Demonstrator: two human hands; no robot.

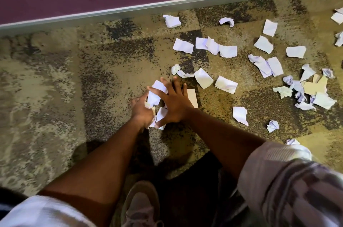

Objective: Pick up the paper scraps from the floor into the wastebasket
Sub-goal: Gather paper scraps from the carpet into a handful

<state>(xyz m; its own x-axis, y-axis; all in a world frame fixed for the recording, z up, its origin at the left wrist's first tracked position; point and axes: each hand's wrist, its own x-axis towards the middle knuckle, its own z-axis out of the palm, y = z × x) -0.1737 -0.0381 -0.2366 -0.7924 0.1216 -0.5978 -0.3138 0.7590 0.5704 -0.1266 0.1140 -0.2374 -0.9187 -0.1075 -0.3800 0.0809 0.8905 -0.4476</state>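
White paper scraps lie scattered over the patterned carpet [55, 82], most of them to the right. My left hand [142, 110] is closed around a small bunch of scraps [155, 97] low over the floor. My right hand [175, 101] is spread flat with fingers apart, pressing on the same bunch and partly covering a flat white sheet [193, 97]. Close beyond my fingers lie a crumpled ball [175, 69] and a folded piece [203, 78]. No wastebasket shows in the head view.
A purple wall with a pale baseboard [130, 8] runs along the far side. A dense heap of scraps with a tan cardboard piece [315, 86] sits at the right. My shoe [142, 206] is at the bottom middle.
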